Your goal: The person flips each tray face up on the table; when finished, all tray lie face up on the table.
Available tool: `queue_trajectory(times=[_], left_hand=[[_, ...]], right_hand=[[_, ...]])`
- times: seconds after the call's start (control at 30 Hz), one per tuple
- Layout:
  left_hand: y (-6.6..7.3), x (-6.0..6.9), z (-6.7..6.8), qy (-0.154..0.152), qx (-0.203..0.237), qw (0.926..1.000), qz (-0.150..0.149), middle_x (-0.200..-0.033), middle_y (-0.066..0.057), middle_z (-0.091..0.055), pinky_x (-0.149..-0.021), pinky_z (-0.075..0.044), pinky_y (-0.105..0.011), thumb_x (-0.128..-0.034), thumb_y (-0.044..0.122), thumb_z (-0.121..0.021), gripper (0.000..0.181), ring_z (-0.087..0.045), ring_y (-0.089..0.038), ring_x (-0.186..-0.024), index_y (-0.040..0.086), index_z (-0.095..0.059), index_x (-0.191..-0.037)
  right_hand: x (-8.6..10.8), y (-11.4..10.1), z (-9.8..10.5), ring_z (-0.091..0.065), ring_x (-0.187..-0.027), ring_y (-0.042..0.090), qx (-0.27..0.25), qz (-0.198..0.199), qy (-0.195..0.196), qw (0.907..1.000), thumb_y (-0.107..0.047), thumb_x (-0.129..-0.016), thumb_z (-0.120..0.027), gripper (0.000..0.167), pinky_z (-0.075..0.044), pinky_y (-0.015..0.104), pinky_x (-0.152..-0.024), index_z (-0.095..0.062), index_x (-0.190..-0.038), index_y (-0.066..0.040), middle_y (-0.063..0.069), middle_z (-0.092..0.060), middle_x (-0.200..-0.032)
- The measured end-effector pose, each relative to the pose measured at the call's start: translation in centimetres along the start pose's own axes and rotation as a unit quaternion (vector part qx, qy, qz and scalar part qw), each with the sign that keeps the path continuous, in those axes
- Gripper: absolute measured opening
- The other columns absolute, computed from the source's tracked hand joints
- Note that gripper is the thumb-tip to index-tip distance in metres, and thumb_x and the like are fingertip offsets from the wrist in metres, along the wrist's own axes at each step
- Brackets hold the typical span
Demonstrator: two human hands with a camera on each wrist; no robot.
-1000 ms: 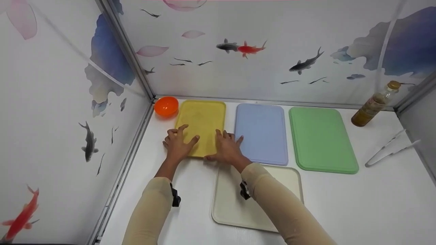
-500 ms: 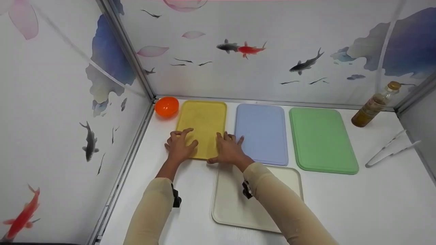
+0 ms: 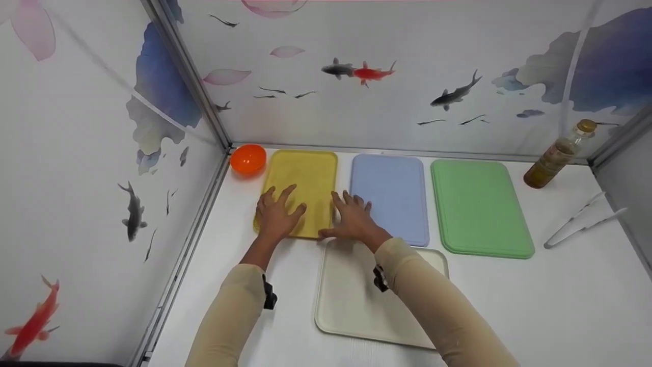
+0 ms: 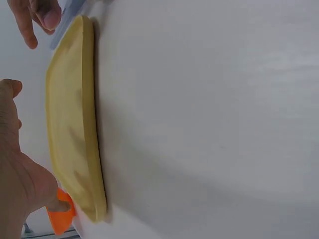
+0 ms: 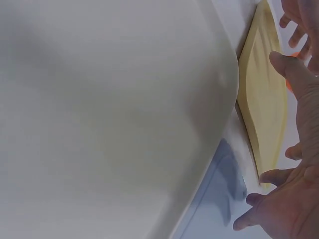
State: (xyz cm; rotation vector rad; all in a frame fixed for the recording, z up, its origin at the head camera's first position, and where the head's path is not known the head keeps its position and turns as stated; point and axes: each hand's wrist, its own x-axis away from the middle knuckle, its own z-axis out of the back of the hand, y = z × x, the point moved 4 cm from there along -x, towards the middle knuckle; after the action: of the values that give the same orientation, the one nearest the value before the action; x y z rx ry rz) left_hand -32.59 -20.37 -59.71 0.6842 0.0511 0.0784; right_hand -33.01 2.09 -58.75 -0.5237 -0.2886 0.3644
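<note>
The yellow tray (image 3: 305, 171) lies flat at the back left of the white table. My left hand (image 3: 276, 216) hovers over its near left part, fingers spread and holding nothing. In the left wrist view a gap shows between that hand (image 4: 22, 174) and the yellow tray (image 4: 70, 114). Above the strip between the yellow and blue trays is my right hand (image 3: 352, 219), fingers apart and nothing in its grasp. The blue tray (image 3: 389, 199) lies just right of it. Below the right wrist sits a cream tray (image 3: 356, 295), partly hidden by the sleeve.
An orange bowl (image 3: 248, 159) stands at the back left corner beside the yellow tray. Farther right are a green tray (image 3: 481, 209), a bottle of brownish liquid (image 3: 552, 160) and tongs (image 3: 573, 229). Printed walls (image 3: 356, 122) close off the back and sides.
Both hands have shifted right and their fingers have spread. The left hand moved from the yellow tray's left edge to over its surface; the right drew away from its right edge.
</note>
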Motion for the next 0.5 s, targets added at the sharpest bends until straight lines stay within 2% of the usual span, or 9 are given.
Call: queue_trajectory(times=[0.2, 0.33, 0.5], left_hand=[[2.9, 0.2, -1.0, -0.020, 0.012, 0.9991, -0.035, -0.177, -0.029, -0.029, -0.130, -0.020, -0.075, -0.1021, 0.053, -0.070, 0.073, -0.023, -0.055, -0.164, 0.029, -0.048, -0.168], [4.7, 0.4, -2.3, -0.054, 0.018, 0.9968, -0.057, -0.175, -0.032, -0.032, -0.128, -0.021, -0.077, -0.1011, 0.053, -0.071, 0.079, -0.026, -0.059, -0.162, 0.025, -0.045, -0.170], [6.5, 0.8, -3.8, -0.093, 0.007, 0.9932, -0.070, -0.175, -0.032, -0.034, -0.126, -0.024, -0.077, -0.0999, 0.053, -0.072, 0.083, -0.029, -0.058, -0.159, 0.024, -0.042, -0.171]], right_hand=[[1.1, 2.0, 2.1, -0.022, -0.164, 0.062, 0.024, -0.019, 0.014, 0.9994, -0.064, -0.091, -0.083, 0.119, -0.016, 0.086, -0.125, -0.020, -0.178, -0.013, 0.029, -0.022, -0.181], [1.9, 3.9, 3.4, -0.023, -0.162, 0.064, 0.036, -0.046, 0.018, 0.9982, -0.064, -0.092, -0.082, 0.119, -0.021, 0.086, -0.124, -0.020, -0.178, -0.012, 0.032, -0.021, -0.180], [3.3, 6.3, 4.9, -0.022, -0.162, 0.064, 0.028, -0.081, 0.016, 0.9962, -0.062, -0.093, -0.083, 0.118, -0.028, 0.084, -0.123, -0.019, -0.178, -0.011, 0.033, -0.020, -0.180]])
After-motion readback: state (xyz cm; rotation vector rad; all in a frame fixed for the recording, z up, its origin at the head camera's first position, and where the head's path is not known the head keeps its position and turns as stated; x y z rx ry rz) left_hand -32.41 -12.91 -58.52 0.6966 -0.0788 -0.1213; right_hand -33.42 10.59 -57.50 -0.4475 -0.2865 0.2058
